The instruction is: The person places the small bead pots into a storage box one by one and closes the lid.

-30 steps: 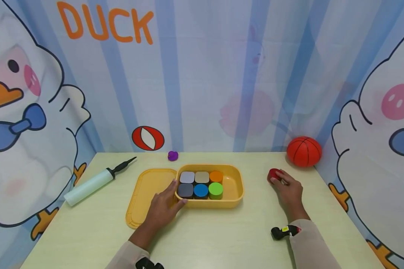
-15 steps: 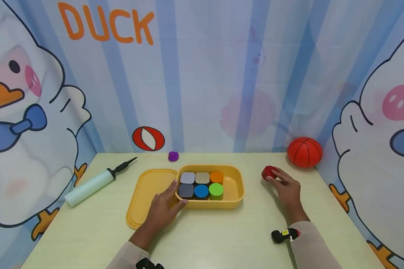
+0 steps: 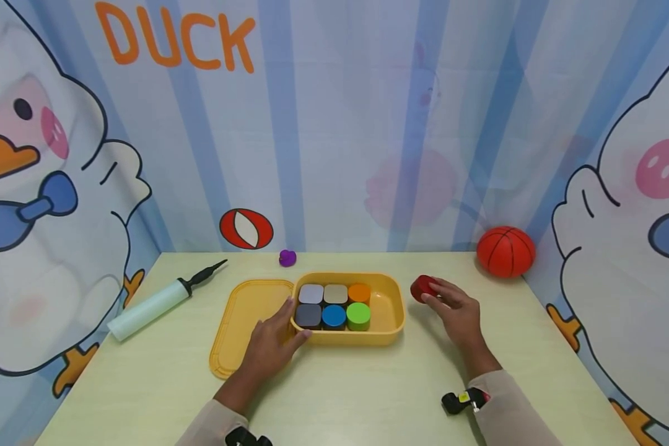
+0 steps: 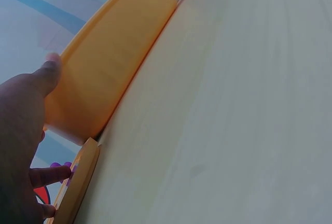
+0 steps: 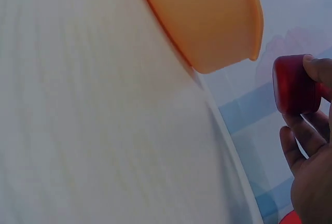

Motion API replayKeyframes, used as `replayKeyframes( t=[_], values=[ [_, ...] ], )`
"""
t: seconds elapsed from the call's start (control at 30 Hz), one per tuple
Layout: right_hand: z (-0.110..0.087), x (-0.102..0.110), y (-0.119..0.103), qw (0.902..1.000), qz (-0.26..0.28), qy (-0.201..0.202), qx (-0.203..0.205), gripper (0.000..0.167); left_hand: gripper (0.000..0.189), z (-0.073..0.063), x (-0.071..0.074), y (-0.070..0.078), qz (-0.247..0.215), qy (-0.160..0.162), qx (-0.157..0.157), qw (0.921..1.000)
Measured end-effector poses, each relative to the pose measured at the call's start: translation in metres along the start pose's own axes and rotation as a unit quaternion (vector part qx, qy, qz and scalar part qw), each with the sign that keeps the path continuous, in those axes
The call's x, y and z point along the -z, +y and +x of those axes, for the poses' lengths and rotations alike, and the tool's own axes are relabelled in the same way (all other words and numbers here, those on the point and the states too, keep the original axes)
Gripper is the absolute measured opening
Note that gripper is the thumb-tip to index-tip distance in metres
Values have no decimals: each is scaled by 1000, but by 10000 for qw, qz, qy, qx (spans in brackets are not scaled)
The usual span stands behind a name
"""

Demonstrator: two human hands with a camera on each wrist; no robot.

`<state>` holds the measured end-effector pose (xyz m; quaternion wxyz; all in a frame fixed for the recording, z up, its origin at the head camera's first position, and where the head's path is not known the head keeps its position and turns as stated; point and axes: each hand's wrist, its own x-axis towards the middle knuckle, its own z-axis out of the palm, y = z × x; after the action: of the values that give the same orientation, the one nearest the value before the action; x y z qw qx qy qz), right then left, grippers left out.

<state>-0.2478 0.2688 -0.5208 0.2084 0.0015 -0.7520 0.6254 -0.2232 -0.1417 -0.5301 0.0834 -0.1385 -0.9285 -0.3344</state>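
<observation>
My right hand pinches a small red rounded block between thumb and fingers, held just right of the yellow box. In the right wrist view the red block is off the table. My left hand rests on the left end of the yellow box, thumb at its front rim and fingers spread along its side. Inside the box, two rows hold grey, beige and orange blocks behind dark grey, blue and green ones. The right part of the box shows bare floor.
A yellow lid lies left of the box, partly under my left hand. Further left is a pale green pump with a black nozzle. A small purple duck and a red ball stand along the back edge.
My right hand has lifted the red block off the table and carried it left toward the box. My left hand stays at the box's left end.
</observation>
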Motion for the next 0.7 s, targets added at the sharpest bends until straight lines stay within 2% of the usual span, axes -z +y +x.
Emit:
replayKeyframes(
  t=[0.13,0.47,0.7],
  values=[
    [-3,-8,-5,9989,12,-110,448,35,85,0,1,0,17,15,-19,10000],
    [-8,-25,-24,9904,-426,-666,1133,38,84,1,-1,-2,4,-18,-36,10000],
    [-7,-34,-27,9839,-933,-915,1216,40,84,0,0,0,-70,8,-20,10000]
  ],
)
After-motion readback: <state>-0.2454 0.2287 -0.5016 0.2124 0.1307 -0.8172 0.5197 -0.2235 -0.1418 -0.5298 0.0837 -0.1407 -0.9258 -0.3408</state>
